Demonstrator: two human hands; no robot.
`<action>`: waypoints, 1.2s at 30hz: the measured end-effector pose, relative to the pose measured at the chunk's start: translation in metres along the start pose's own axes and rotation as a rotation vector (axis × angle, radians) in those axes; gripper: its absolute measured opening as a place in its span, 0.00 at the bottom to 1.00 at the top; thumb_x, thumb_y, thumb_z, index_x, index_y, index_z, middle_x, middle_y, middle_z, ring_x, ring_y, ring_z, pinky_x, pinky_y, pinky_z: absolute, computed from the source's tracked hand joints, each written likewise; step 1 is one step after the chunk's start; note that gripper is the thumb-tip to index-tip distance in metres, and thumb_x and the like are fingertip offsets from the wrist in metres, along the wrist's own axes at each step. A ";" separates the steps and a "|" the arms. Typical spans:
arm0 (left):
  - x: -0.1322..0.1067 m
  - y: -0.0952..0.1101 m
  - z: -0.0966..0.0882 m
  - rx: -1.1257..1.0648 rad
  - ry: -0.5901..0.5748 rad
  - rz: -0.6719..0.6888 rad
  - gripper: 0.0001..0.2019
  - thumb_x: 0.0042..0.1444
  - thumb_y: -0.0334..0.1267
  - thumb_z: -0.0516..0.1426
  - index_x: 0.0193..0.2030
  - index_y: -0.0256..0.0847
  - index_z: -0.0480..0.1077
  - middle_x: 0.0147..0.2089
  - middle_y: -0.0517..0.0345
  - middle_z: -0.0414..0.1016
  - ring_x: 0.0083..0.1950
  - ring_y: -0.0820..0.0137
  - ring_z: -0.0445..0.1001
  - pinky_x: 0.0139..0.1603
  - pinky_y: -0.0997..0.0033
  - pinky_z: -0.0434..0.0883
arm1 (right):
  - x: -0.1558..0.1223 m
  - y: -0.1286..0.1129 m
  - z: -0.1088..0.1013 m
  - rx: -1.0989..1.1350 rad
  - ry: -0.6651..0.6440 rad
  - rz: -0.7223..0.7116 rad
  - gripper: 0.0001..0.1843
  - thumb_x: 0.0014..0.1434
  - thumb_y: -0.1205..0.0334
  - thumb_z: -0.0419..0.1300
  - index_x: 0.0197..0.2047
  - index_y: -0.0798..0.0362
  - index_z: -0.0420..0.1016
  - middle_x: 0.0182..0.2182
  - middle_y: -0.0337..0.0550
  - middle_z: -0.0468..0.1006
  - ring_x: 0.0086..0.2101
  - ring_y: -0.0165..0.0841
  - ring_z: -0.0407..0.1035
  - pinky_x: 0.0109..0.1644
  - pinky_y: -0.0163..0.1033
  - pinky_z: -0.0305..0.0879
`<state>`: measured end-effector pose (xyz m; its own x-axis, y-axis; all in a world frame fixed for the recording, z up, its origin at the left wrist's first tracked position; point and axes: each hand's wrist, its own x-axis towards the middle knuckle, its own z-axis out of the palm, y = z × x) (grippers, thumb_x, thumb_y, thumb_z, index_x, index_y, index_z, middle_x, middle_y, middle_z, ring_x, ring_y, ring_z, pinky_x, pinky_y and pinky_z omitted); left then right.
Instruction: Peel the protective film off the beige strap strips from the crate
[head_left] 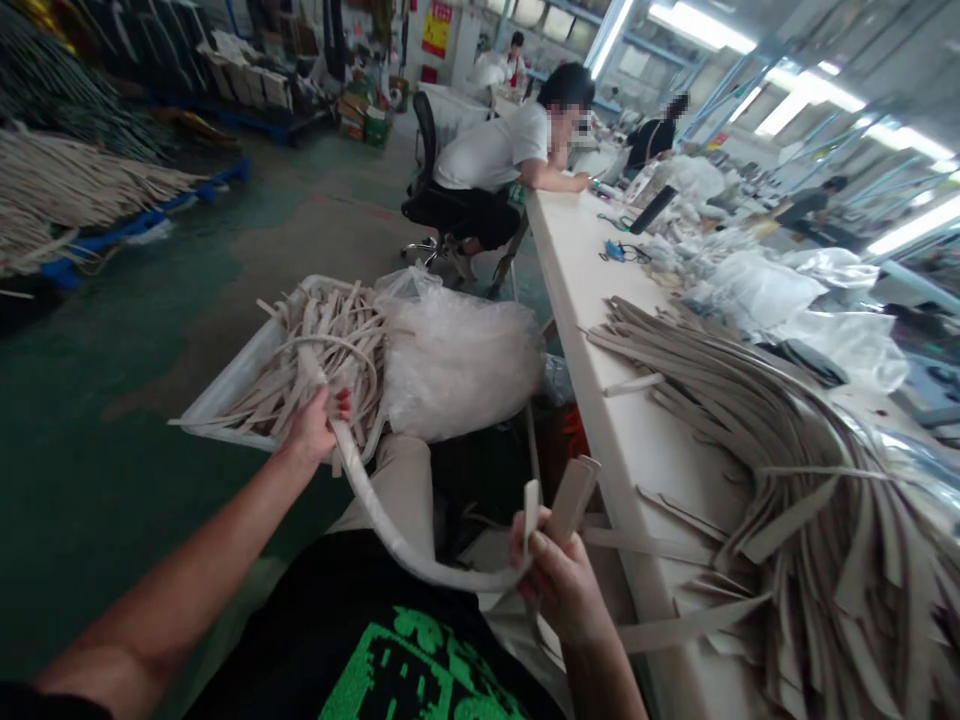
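A long beige strip (386, 520) sags in a curve between my two hands. My left hand (311, 428) is closed round its far part, over a white bin (225, 395) heaped with loose beige strips (330, 330). Close to my body, my right hand (559, 580) pinches the strip's near part together with other flat strip ends (574, 497) that stick up past the fingers. How many pieces it grips is hidden. On the white table (574, 270) to the right lies a large bundle of similar strips (810, 490), some hanging toward my right forearm.
A clear plastic bag (465, 360) bulges beside the bin. A person in a white shirt (491, 150) sits leaning on the table's far end. Crumpled plastic (780, 290) covers part of the tabletop. Blue pallets (157, 205) with stacked strips stand at the left.
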<state>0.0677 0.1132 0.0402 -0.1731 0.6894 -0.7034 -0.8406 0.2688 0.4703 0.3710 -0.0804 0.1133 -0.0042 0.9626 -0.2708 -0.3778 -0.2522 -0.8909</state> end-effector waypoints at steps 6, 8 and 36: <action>-0.058 -0.060 0.003 0.535 -0.580 -0.132 0.13 0.65 0.41 0.59 0.39 0.32 0.79 0.34 0.43 0.82 0.32 0.65 0.79 0.31 0.72 0.74 | 0.066 0.012 0.045 0.046 0.098 -0.053 0.25 0.45 0.43 0.76 0.31 0.55 0.75 0.28 0.39 0.78 0.17 0.20 0.50 0.19 0.30 0.62; -0.072 -0.077 0.002 0.677 -0.734 -0.127 0.18 0.62 0.49 0.62 0.37 0.33 0.80 0.34 0.44 0.82 0.36 0.61 0.80 0.38 0.67 0.76 | 0.084 0.016 0.054 0.040 0.156 -0.062 0.26 0.43 0.42 0.76 0.31 0.55 0.76 0.28 0.39 0.78 0.17 0.21 0.53 0.18 0.30 0.61; -0.106 -0.087 0.034 1.120 -1.221 0.046 0.28 0.61 0.64 0.54 0.32 0.38 0.74 0.29 0.54 0.76 0.30 0.66 0.72 0.34 0.69 0.69 | 0.086 -0.029 0.046 -0.368 0.009 -0.126 0.20 0.52 0.46 0.68 0.27 0.53 0.68 0.17 0.30 0.63 0.17 0.23 0.54 0.19 0.30 0.50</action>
<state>0.1769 0.0398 0.0920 0.7480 0.6513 -0.1274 0.0099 0.1811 0.9834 0.3386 0.0146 0.1326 0.0301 0.9879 -0.1524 -0.0176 -0.1519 -0.9882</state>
